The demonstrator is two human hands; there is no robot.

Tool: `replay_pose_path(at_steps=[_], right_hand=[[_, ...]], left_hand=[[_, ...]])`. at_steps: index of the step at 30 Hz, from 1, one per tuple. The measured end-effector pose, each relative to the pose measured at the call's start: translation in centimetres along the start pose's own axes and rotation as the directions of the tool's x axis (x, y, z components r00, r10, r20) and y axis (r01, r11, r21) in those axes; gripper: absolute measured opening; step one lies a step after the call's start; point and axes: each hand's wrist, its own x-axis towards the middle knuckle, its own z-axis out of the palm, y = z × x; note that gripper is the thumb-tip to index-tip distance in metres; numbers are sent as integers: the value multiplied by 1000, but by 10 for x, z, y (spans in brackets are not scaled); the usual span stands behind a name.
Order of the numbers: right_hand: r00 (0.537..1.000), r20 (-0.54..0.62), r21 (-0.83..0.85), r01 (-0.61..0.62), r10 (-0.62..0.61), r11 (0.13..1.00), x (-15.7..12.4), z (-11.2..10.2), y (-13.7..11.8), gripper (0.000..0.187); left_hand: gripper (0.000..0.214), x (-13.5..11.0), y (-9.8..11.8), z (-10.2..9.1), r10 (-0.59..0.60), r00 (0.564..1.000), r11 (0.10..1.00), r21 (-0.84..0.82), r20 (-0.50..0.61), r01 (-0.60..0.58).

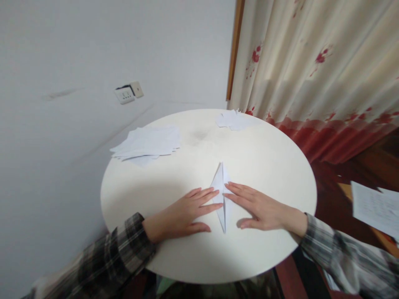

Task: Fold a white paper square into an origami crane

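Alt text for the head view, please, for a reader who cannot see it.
The left hand and right hand lie flat on a round white table, fingertips pressing a narrow folded paper between them. A loose stack of sheets lies far left, a smaller paper pile at the far edge near a flowered curtain.

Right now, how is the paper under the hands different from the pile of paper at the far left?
The folded paper is one narrow pointed shape; the pile of sheets is many flat, loosely fanned sheets. The left hand and right hand press the folded paper; the pile of sheets lies untouched. Both are white.
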Motion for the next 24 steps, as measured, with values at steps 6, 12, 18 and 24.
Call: replay_pose_path(at_steps=[6, 12, 18, 24], right_hand=[[996, -73, 51, 49, -45, 998, -4, -4, -1, 54], [995, -42, -5, 86, -86, 996, -5, -3, -3, 55], [997, -14, -29, 74, -75, 997, -2, -1, -4, 55], [998, -2, -3, 58, -58, 998, 0, -1, -4, 56]], left_hand=[[57, -1, -3, 4, 0, 1000, 1000, 22, -24, 1], [57, 0, -1, 3, -6, 1000, 999, 35, -16, 7], [56, 0, -2, 6, 0, 1000, 999, 34, -20, 1], [55, -1, 0, 6, -18, 999, 999, 49, -27, 20]])
